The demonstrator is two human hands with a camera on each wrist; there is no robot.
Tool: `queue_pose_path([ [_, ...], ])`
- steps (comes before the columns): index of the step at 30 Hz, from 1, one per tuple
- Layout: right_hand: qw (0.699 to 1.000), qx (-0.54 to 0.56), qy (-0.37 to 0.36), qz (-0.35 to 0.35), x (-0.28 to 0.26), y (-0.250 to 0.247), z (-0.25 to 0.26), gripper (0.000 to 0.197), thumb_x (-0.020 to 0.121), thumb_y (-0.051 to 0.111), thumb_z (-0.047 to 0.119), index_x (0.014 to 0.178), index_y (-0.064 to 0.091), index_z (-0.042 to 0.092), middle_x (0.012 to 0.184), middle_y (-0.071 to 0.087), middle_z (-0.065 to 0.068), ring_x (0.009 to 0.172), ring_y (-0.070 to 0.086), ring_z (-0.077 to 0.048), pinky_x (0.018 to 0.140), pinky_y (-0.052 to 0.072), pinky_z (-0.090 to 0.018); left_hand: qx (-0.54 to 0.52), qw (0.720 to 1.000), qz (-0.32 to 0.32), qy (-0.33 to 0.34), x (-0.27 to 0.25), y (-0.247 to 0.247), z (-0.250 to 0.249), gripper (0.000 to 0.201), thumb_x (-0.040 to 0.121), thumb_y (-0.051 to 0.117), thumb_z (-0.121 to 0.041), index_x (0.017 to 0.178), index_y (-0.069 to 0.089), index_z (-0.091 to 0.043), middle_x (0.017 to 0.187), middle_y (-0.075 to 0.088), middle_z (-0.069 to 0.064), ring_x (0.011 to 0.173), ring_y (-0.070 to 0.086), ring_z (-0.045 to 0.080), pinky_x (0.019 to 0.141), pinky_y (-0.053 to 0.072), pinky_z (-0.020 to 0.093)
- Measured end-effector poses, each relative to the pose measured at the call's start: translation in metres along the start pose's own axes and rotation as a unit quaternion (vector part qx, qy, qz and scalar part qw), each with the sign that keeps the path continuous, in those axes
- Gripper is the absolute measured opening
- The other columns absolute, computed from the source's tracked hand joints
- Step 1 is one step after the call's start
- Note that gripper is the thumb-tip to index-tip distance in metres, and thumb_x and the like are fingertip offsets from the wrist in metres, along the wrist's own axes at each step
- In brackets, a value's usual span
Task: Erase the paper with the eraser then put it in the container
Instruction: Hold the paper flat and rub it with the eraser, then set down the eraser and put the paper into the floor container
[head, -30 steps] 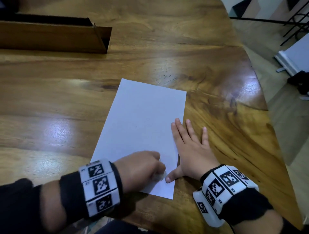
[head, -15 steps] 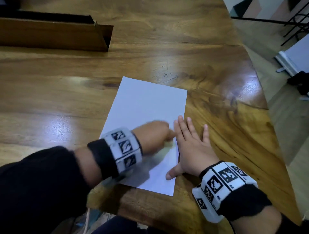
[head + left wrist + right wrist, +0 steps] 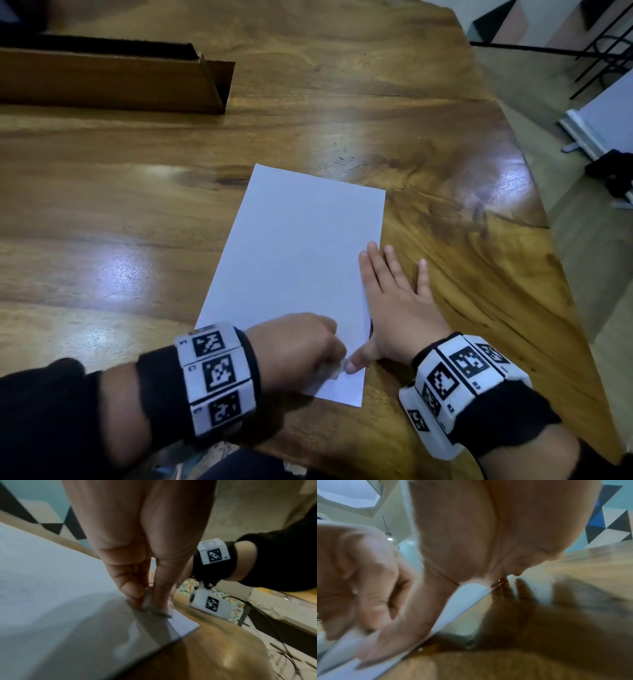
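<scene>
A white sheet of paper lies on the wooden table, and appears again in the left wrist view as paper. My left hand pinches a small white eraser between thumb and fingers and presses it on the paper near its near right corner. In the head view only a pale bit of the eraser shows under the fist. My right hand lies flat with straight fingers on the paper's right edge, its thumb close to the eraser. A long brown container stands at the far left.
The table's right edge curves away toward the floor. A white board and black metal legs stand on the floor at the far right. The container's open end faces right.
My left hand slid forward up the paper with the eraser, then came back to the near right corner. The right hand stayed flat in place.
</scene>
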State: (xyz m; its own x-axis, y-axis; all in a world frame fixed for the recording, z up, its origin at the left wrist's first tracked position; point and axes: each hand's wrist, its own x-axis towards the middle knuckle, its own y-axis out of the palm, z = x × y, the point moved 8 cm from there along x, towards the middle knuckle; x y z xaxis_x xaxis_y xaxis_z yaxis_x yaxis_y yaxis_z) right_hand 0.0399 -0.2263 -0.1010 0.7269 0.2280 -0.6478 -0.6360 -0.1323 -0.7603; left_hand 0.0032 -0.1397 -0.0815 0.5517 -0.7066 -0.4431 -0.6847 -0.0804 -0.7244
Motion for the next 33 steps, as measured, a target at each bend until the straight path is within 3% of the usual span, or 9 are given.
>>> queue_pose_path([
  [4, 1.0, -0.003, 0.002, -0.003, -0.001, -0.002, 0.001, 0.156, 0.048, 0.073, 0.075, 0.141, -0.035, 0.011, 0.148, -0.043, -0.002, 0.135, -0.041, -0.019, 0.106, -0.026, -0.055, 0.043, 0.997, -0.066, -0.026, 0.025, -0.034, 0.015, 0.02, 0.085, 0.05, -0.019, 0.096, 0.064, -0.011, 0.097, 0.058, 0.011, 0.09, 0.055, 0.029, 0.075, 0.041, 0.032],
  [7, 1.0, -0.007, 0.005, 0.0, -0.001, -0.002, 0.002, 0.156, 0.048, 0.073, 0.075, 0.141, -0.036, 0.012, 0.146, -0.045, 0.0, 0.132, -0.043, -0.017, 0.105, -0.027, -0.054, 0.071, 0.988, -0.122, -0.054, 0.034, -0.051, 0.021, 0.016, 0.087, 0.047, -0.014, 0.091, 0.061, -0.009, 0.09, 0.052, 0.009, 0.086, 0.055, 0.03, 0.068, 0.038, 0.033],
  [13, 1.0, -0.008, 0.001, 0.001, -0.001, -0.002, 0.002, 0.156, 0.048, 0.071, 0.077, 0.142, -0.034, 0.01, 0.145, -0.045, -0.002, 0.134, -0.041, -0.019, 0.106, -0.026, -0.055, 0.018, 0.999, 0.023, 0.011, 0.005, 0.004, 0.001, 0.015, 0.083, 0.053, -0.023, 0.087, 0.065, -0.015, 0.082, 0.047, 0.002, 0.073, 0.049, 0.021, 0.065, 0.039, 0.032],
  [19, 1.0, -0.012, 0.005, 0.002, 0.0, -0.002, 0.003, 0.156, 0.049, 0.072, 0.076, 0.141, -0.035, 0.011, 0.145, -0.045, -0.001, 0.134, -0.041, -0.019, 0.106, -0.026, -0.053, 0.073, 0.991, -0.104, -0.047, 0.026, -0.044, 0.011, 0.01, 0.084, 0.047, -0.007, 0.081, 0.056, -0.011, 0.076, 0.037, 0.0, 0.076, 0.05, 0.026, 0.062, 0.032, 0.032],
  [22, 1.0, -0.012, 0.004, -0.002, 0.0, -0.002, 0.002, 0.156, 0.048, 0.071, 0.077, 0.142, -0.034, 0.01, 0.147, -0.043, -0.002, 0.135, -0.041, -0.02, 0.107, -0.026, -0.053, 0.053, 0.998, -0.036, -0.006, 0.012, -0.015, 0.002, 0.011, 0.083, 0.052, -0.017, 0.083, 0.061, -0.01, 0.08, 0.047, 0.004, 0.07, 0.043, 0.019, 0.062, 0.03, 0.029],
  [25, 1.0, -0.011, 0.003, -0.005, -0.001, -0.001, 0.003, 0.156, 0.048, 0.071, 0.077, 0.141, -0.035, 0.01, 0.147, -0.044, -0.003, 0.134, -0.042, -0.019, 0.108, -0.025, -0.054, -0.015, 1.0, 0.026, -0.01, -0.002, 0.003, 0.008, 0.019, 0.082, 0.06, -0.028, 0.093, 0.068, -0.016, 0.096, 0.062, 0.006, 0.083, 0.056, 0.018, 0.071, 0.043, 0.028],
  [27, 1.0, -0.014, 0.002, -0.004, -0.003, 0.0, 0.003, 0.156, 0.049, 0.072, 0.075, 0.141, -0.035, 0.01, 0.146, -0.045, -0.002, 0.133, -0.041, -0.018, 0.109, -0.024, -0.054, -0.058, 0.998, -0.018, -0.035, -0.006, -0.015, 0.024, 0.02, 0.079, 0.065, -0.033, 0.092, 0.07, -0.019, 0.096, 0.067, 0.002, 0.086, 0.059, 0.015, 0.076, 0.046, 0.023],
  [29, 1.0, -0.023, 0.001, 0.0, -0.006, 0.002, 0.003, 0.155, 0.05, 0.072, 0.075, 0.14, -0.036, 0.01, 0.142, -0.047, -0.002, 0.133, -0.042, -0.018, 0.109, -0.023, -0.056, -0.08, 0.988, -0.106, -0.082, -0.017, -0.047, 0.051, 0.018, 0.077, 0.067, -0.028, 0.093, 0.071, -0.02, 0.091, 0.07, 0.0, 0.075, 0.056, 0.006, 0.066, 0.037, 0.006],
  [33, 0.999, -0.03, 0.017, 0.007, -0.019, 0.01, 0.003, 0.152, 0.051, 0.071, 0.075, 0.131, -0.042, 0.011, 0.143, -0.047, -0.002, 0.132, -0.044, -0.018, 0.106, -0.028, -0.054, -0.107, 0.922, -0.282, -0.241, -0.07, -0.096, 0.126, 0.01, 0.078, 0.067, -0.022, 0.087, 0.07, -0.019, 0.066, 0.063, -0.007, 0.058, 0.052, 0.002, 0.055, 0.037, 0.011],
])
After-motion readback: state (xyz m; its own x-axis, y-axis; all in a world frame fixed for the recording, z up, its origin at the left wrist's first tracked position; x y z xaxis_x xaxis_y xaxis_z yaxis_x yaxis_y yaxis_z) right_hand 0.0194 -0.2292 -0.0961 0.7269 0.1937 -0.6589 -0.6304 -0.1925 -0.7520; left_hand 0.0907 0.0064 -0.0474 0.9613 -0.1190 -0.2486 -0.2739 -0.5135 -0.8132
